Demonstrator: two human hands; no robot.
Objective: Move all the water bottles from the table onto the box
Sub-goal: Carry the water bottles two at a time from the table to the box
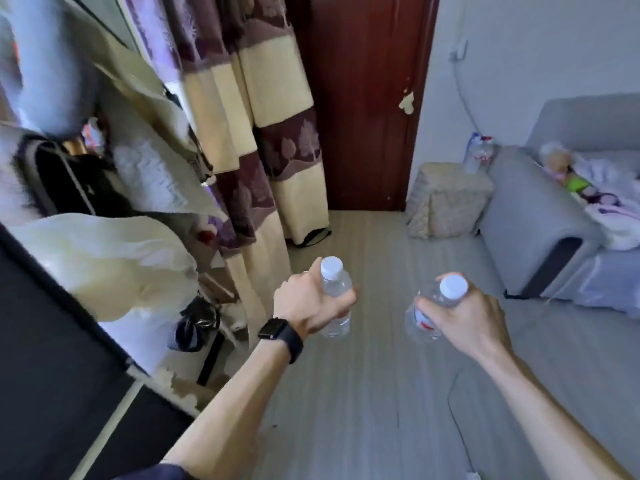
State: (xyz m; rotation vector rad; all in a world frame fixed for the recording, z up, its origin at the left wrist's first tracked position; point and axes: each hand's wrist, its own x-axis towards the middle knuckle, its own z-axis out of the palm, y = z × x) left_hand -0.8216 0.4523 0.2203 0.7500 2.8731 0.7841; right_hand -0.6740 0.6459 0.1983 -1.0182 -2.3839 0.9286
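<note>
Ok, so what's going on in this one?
A person is carrying two water bottles over a grey floor, one in each hand. The left hand, with a dark watch at the wrist, grips a clear white-capped bottle. The right hand grips a second bottle. Both are held upright in mid-air. Ahead, beside a grey sofa, stands the cloth-draped box, where blurred far bottles seem to stand at its far corner.
</note>
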